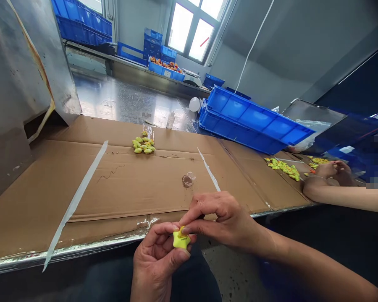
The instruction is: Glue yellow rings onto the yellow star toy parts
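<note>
Just past the table's front edge, my left hand (157,258) grips a small yellow star-shaped figure (180,242) between thumb and fingers. Dark marks too small to read show on its face. Thumb and forefinger of my right hand (219,218) pinch a small orange-yellow piece (181,230) at the top of the star, touching it. Whether that piece is fixed to the star I cannot tell. On the cardboard beyond my hands lies a small round clear dish (187,181) with brown stuff in it, its clear lid (191,175) beside it.
Several yellow-green pieces (143,145) lie in a pile on the cardboard (129,188). A small clear bottle (170,120) stands behind. Stacked blue crates (248,121) are at right. A co-worker's hands (330,172) work near more yellow pieces (283,167). A metal housing (22,84) stands left.
</note>
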Available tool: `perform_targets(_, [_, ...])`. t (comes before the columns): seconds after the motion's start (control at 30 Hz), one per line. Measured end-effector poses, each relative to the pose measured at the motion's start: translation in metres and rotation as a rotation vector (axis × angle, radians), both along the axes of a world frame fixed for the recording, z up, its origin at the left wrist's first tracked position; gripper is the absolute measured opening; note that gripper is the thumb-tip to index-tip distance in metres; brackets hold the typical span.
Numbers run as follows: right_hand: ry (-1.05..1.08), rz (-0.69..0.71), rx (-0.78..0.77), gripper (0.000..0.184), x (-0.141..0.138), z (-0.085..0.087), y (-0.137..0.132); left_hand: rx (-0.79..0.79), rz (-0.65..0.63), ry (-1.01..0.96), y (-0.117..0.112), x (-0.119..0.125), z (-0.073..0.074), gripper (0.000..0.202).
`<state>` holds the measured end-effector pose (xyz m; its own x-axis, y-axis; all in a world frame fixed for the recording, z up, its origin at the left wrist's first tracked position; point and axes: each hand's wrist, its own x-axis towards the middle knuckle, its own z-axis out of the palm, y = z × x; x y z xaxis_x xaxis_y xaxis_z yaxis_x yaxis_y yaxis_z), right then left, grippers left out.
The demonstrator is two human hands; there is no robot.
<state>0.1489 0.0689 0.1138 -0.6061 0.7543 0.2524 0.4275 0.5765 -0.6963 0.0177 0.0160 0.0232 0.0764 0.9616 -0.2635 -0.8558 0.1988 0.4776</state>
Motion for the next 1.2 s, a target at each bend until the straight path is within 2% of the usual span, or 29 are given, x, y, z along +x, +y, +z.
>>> perform_targets(0.47, [-0.058,0.049,-0.013,0.014,0.000,0.005,-0.002,0.034,0.013,0.072,-0.002,-0.003,0.003,0.027])
perform_targets(0.7, [-0.051,0.061,0.028,0.022,-0.001,-0.001,-0.006,0.010,0.018,0.090,-0.005,-0.002,0.002,0.026])
perform_targets(0.9, [-0.026,0.034,0.027,0.019,-0.003,-0.004,-0.004,0.009,0.023,0.068,-0.003,-0.004,0.001,0.026])
perform_targets(0.97, [0.039,0.015,-0.049,0.017,-0.003,-0.005,-0.003,0.007,0.005,0.054,-0.001,-0.007,0.002,0.029])
perform_targets(1.07, [0.220,-0.031,-0.270,0.030,-0.004,-0.009,-0.004,-0.023,-0.042,0.020,0.000,-0.011,0.006,0.032])
perform_targets(1.2, [0.418,-0.097,-0.482,0.025,-0.008,-0.014,-0.008,-0.078,-0.109,-0.060,-0.001,-0.014,0.009,0.030])
